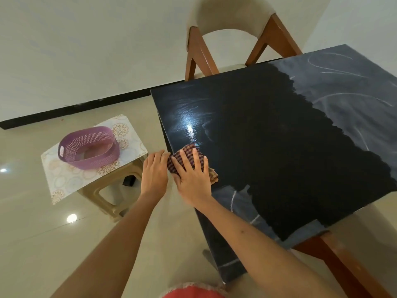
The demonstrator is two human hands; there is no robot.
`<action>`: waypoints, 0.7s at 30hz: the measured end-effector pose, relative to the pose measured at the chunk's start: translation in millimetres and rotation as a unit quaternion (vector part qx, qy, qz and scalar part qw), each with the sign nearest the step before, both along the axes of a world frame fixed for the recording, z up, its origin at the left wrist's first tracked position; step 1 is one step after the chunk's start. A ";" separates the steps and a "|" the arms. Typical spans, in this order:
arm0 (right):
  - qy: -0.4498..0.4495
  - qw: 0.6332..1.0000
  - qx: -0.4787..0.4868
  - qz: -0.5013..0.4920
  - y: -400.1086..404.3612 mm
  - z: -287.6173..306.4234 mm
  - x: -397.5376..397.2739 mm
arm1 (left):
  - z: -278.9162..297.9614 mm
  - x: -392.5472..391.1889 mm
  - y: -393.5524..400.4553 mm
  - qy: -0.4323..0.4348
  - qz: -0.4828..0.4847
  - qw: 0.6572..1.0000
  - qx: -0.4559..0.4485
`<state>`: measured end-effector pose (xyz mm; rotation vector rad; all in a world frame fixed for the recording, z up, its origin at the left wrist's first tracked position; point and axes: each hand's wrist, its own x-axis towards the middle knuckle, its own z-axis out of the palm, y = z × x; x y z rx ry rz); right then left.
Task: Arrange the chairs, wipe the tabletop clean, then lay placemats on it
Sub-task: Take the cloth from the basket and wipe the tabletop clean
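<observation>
The cloth (189, 157) lies at the table's (268, 136) left edge, bunched under the right hand (191, 171), whose fingers are spread flat and press it onto the dark top. The left hand (155, 168) sits just beside it, off the edge, its fingers straight and their tips touching the cloth's near side; it looks set to catch what is swept off or to gather the cloth. The right hand is the one on the cloth, and what is left to wipe lies away from it: a chalky grey area toward the far right of the top and a smaller grey patch at the near edge, just behind the right wrist. So the next stroke probably has to run to the right, along the table's length. Count: one cloth, one table, two chairs in view, one (232, 35) at the far end and one (335, 254) at the near right corner. One placemat-like sheet (64, 181) lies on one stool (107, 196) to the left, with one purple basket (89, 150) on it.
</observation>
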<state>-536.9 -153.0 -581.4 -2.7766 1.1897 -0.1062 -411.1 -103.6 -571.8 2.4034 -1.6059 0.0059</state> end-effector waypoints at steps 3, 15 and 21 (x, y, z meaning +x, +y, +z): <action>0.005 1.000 0.000 0.027 -11.6 1.4 -1.3 | -1.4 2.2 7.9 -0.002 0.003 1.000 0.007; -0.030 0.999 -0.009 0.012 43.2 -3.1 -77.0 | 4.9 -35.0 6.8 -0.003 -0.024 1.000 0.016; 0.002 0.992 -0.022 -0.127 8.5 4.2 -131.9 | 13.4 -49.2 2.8 -0.020 -0.052 0.998 -0.008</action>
